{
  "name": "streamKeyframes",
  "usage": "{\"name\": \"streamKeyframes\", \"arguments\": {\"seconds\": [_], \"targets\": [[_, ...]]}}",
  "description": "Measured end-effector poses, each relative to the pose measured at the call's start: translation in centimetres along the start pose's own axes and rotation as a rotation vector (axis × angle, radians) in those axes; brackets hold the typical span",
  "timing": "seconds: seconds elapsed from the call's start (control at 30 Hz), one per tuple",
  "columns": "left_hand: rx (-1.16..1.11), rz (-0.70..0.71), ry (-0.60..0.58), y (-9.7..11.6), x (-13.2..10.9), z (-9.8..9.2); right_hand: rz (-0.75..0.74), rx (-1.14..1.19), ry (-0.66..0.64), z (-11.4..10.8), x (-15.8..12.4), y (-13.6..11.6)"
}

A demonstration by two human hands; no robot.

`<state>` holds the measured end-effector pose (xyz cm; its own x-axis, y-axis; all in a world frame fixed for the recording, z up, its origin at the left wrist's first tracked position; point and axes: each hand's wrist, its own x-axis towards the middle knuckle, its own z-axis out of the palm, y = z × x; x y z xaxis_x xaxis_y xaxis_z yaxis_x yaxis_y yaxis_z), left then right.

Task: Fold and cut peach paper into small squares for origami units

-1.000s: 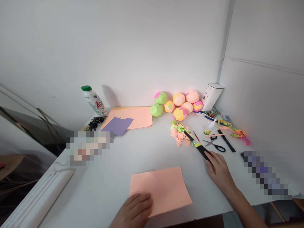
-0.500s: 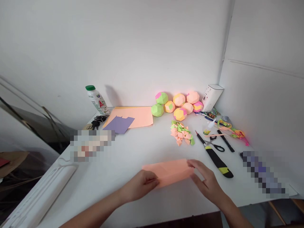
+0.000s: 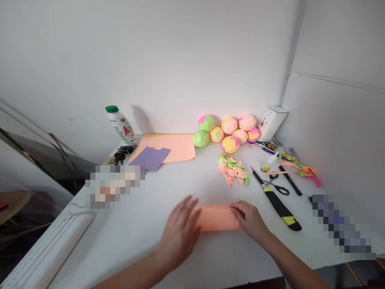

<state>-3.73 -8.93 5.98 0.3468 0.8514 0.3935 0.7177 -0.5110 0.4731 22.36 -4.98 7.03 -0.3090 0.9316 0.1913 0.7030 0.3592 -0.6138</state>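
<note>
A folded strip of peach paper point(image 3: 218, 218) lies near the front of the white table. At its right end my right hand point(image 3: 251, 220) pinches the upper corner between thumb and fingers. My left hand point(image 3: 180, 228), slightly blurred, is over the strip's left end with its fingers spread and covers that end. Whether its fingertips touch the paper I cannot tell. Beyond the strip is a small heap of peach and green paper pieces point(image 3: 233, 170). To the right lie a black and yellow utility knife point(image 3: 278, 202) and scissors point(image 3: 279, 188).
Several faceted paper balls point(image 3: 230, 144) stand against the wall. Peach sheets point(image 3: 180, 146) with a purple paper piece point(image 3: 153, 157) lie at the back left, beside a green-capped bottle point(image 3: 122, 126). A black pen point(image 3: 290, 180) and a white box point(image 3: 272, 122) are at the right.
My left hand has let go of the paper's left part and spread its fingers over it. The strip now lies flatter and straighter, and my right hand has moved its pinch to the upper corner.
</note>
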Motion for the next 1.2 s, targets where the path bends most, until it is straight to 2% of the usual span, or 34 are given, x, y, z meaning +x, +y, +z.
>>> {"name": "streamKeyframes", "arguments": {"seconds": [0.03, 0.07, 0.17, 0.27, 0.37, 0.5, 0.6, 0.73, 0.83, 0.93, 1.2], "targets": [[0.118, 0.217, -0.046, 0.6, -0.5, 0.3, -0.001, -0.018, 0.008, 0.2, -0.1, 0.0], [0.185, 0.344, -0.121, 1.0, -0.8, 0.6, -0.003, -0.038, 0.012, 0.4, -0.2, 0.0], [0.233, 0.469, -0.305, 1.6, -1.4, 1.3, -0.023, -0.105, -0.025, 0.0, 0.1, 0.1], [0.204, 0.470, -0.363, 1.1, -1.5, 1.9, -0.076, -0.192, -0.130, -1.2, 1.3, -0.2], [0.187, 0.464, -0.325, 0.5, -1.7, 2.5, -0.152, -0.290, -0.234, -1.8, 3.3, -1.1], [0.244, 0.477, -0.264, 0.3, -1.8, 2.8, -0.261, -0.358, -0.346, -0.2, 5.2, -2.8], [0.300, 0.480, -0.211, 0.3, -1.8, 2.6, -0.316, -0.369, -0.385, 1.8, 5.3, -3.1], [0.349, 0.452, -0.184, 0.3, -2.0, 2.5, -0.445, -0.390, -0.327, 3.1, 4.7, -1.9], [0.385, 0.430, -0.162, 0.2, -2.3, 2.8, -0.571, -0.460, -0.226, 3.2, 4.7, -1.1], [0.403, 0.404, -0.140, 0.1, -2.5, 3.2, -0.642, -0.515, -0.192, 3.3, 5.0, -0.9], [0.422, 0.355, -0.182, 0.6, -2.5, 2.7, -0.676, -0.526, -0.186, 3.7, 5.1, -0.8]]}}
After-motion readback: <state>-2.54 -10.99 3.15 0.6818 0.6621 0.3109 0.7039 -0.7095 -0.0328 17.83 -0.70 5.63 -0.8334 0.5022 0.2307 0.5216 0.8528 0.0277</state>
